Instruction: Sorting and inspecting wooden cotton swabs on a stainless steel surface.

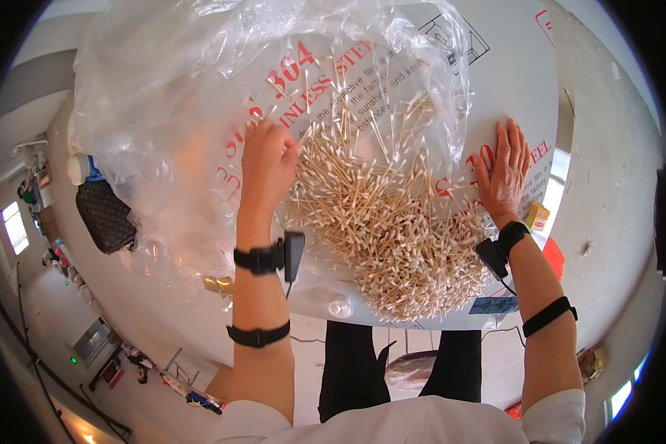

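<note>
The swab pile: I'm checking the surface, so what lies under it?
The swab pile rests on a clear plastic bag over a white table with red lettering. The table beneath the pile is covered.

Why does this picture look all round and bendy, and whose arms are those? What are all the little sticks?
There is no machine here, only a person. The picture comes from a small camera worn on the person's head, looking down at their own arms. Its lens sees very wide, so straight edges bend near the rim.

The two arms come up from the bottom. Each one wears black straps and a small black box at the wrist.

On the white table lies a big heap of cotton swabs, thin wooden sticks with white fluffy tips. A large clear plastic bag lies over part of the heap.

The left hand is bent, with its fingers at the sticks by the edge of the bag. I cannot tell whether it pinches any. The right hand lies flat and open beside the heap, holding nothing.
</note>
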